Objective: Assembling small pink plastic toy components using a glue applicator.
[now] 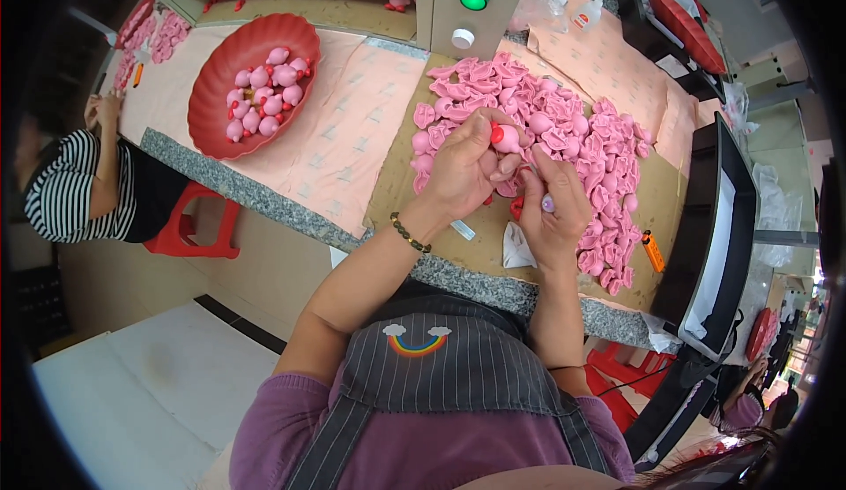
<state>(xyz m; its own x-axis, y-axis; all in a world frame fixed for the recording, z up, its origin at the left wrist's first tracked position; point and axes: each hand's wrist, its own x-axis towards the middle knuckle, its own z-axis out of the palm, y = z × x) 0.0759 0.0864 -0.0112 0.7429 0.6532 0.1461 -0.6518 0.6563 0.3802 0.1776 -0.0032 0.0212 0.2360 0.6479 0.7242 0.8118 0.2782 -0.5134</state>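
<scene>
Over the desk (458, 265), left hand (463, 168) pinches pink toy (509, 137); right hand (555, 204), fingers curled, should steady it squarely.

just one view here, a fisheye cam worn on the person's head, looking steeply down over their chest at the worktable (291, 212). it's close in: both forearms come up from the bottom edge and the hands sit near the middle. the wide lens bends the table edge and curves everything near the rim, and it catches a red stool (189, 226) and the floor off left.
</scene>
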